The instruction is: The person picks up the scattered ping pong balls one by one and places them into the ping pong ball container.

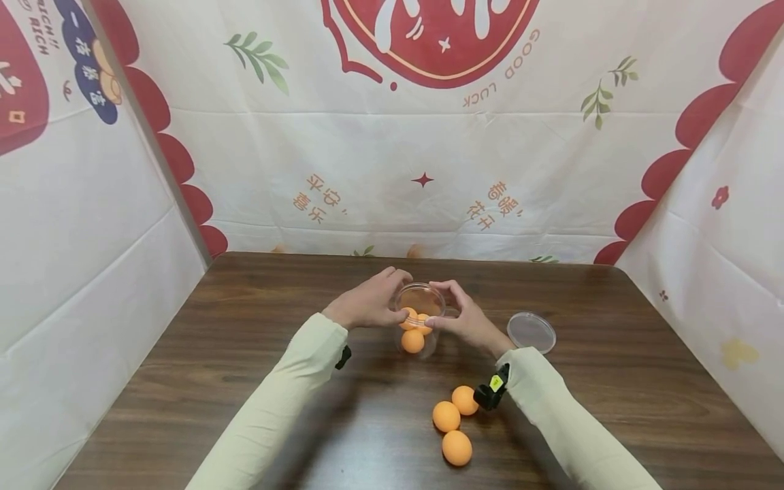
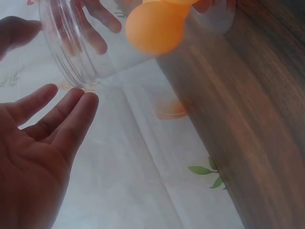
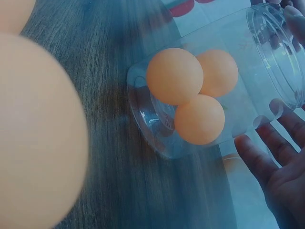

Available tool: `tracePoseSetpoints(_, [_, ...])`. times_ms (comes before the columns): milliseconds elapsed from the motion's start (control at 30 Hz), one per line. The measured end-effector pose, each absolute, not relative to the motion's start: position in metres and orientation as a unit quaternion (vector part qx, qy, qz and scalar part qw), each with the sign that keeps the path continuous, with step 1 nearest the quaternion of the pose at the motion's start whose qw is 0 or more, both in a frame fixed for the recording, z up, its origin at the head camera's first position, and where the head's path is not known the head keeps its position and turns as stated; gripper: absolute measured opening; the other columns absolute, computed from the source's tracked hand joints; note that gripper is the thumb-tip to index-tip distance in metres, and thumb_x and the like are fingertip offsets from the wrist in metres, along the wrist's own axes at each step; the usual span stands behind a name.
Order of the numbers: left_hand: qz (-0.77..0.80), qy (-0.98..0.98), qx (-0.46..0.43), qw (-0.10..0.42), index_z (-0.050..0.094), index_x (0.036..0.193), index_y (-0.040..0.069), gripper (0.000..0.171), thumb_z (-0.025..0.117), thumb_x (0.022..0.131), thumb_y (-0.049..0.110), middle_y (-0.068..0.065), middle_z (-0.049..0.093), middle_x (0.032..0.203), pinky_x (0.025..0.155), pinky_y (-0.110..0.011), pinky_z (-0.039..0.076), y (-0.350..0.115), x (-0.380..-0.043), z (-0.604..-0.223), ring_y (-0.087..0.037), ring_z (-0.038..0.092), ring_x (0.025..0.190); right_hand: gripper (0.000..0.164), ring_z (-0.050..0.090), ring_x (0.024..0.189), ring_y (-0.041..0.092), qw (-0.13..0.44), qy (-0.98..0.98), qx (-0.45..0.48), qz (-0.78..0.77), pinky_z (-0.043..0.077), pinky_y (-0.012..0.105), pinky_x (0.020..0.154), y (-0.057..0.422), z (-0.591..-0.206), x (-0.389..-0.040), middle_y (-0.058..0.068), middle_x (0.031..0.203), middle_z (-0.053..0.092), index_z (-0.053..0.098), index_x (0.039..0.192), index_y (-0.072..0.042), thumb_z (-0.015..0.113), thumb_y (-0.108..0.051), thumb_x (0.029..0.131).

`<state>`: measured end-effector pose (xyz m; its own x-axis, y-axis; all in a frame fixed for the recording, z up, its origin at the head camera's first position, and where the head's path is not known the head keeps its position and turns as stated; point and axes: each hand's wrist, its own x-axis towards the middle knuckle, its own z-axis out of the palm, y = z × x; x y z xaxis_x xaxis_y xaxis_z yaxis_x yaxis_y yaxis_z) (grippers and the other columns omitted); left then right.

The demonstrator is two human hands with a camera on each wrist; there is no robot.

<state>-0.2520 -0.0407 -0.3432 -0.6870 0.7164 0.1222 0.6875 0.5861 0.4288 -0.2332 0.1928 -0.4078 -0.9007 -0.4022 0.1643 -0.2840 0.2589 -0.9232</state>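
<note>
A clear plastic jar (image 1: 422, 350) stands uncapped on the wooden table, with three orange balls (image 3: 199, 119) lying at its bottom. My left hand (image 1: 373, 299) holds the rim from the left side, its thumb toward me and its fingers round the back. From the opposite side my right hand (image 1: 468, 318) holds the same rim between thumb and fingers. In the left wrist view, fingertips (image 2: 88, 100) touch the jar's ridged neck. Both palms stay off the jar wall.
Three loose orange balls (image 1: 456, 448) lie close together on the table (image 1: 245, 381), nearer to me and beside the right wrist. A clear round lid (image 1: 531, 332) rests flat to the right of the right hand. Printed white cloth (image 1: 380, 150) hangs behind and at both sides.
</note>
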Motion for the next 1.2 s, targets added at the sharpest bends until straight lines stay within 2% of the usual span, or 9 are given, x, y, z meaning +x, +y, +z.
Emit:
tracePoseSetpoints(200, [0.263,0.883,0.384,0.052,0.043,0.137,-0.002,0.062,0.066,0.086,0.023,-0.011,0.052,0.113,0.084,-0.033,0.047,-0.045,-0.256,-0.351,-0.018,0.051,0.095,0.061,0.037,0.134,0.040,0.052,0.791,-0.217,-0.569,0.040,0.055,0.101,0.192,-0.407,-0.233,0.017,0.145,0.041,0.037,0.137,-0.009,0.070,-0.012,0.086])
tracePoseSetpoints(367, [0.300,0.870,0.387,0.060,0.043,0.139,-0.001,0.063,0.065,0.086,0.025,-0.010,0.052,0.118,0.089,-0.036,0.048,-0.046,-0.260,-0.359,-0.018,0.052,0.100,0.061,0.036,0.135,0.040,0.054,0.789,-0.213,-0.573,0.039,0.056,0.102,0.193,-0.407,-0.234,0.016,0.145,0.041,0.038,0.136,-0.011,0.071,-0.013,0.085])
tracePoseSetpoints(600, [0.372,0.847,0.370,0.085,0.039,0.143,0.005,0.070,0.069,0.084,0.027,-0.008,0.053,0.115,0.082,-0.029,0.050,-0.045,-0.262,-0.375,-0.014,0.056,0.088,0.062,0.036,0.135,0.040,0.050,0.794,-0.218,-0.566,0.039,0.056,0.101,0.194,-0.406,-0.234,0.018,0.145,0.041,0.037,0.137,-0.009,0.071,-0.013,0.085])
tracePoseSetpoints(800, [0.423,0.833,0.341,0.101,0.038,0.143,0.005,0.073,0.072,0.083,0.026,-0.010,0.054,0.123,0.084,-0.028,0.052,-0.044,-0.260,-0.384,-0.012,0.059,0.083,0.063,0.037,0.134,0.040,0.058,0.804,-0.214,-0.552,0.044,0.051,0.099,0.193,-0.404,-0.234,0.017,0.145,0.040,0.038,0.136,-0.010,0.073,-0.016,0.084])
tracePoseSetpoints(1033, [0.448,0.826,0.326,0.103,0.042,0.140,0.009,0.070,0.075,0.080,0.023,-0.007,0.057,0.121,0.083,-0.028,0.052,-0.041,-0.263,-0.386,-0.014,0.059,0.084,0.063,0.043,0.131,0.036,0.058,0.836,-0.221,-0.499,0.050,0.042,0.094,0.196,-0.396,-0.234,0.013,0.146,0.041,0.039,0.135,-0.013,0.073,-0.028,0.084])
tracePoseSetpoints(1200, [0.450,0.826,0.320,0.113,0.042,0.139,0.009,0.070,0.075,0.080,0.023,-0.014,0.056,0.127,0.085,-0.031,0.052,-0.041,-0.263,-0.388,-0.017,0.061,0.092,0.065,0.053,0.120,0.036,0.048,0.870,-0.256,-0.418,0.051,0.042,0.091,0.198,-0.386,-0.232,0.017,0.139,0.047,0.039,0.136,-0.010,0.071,-0.036,0.085])
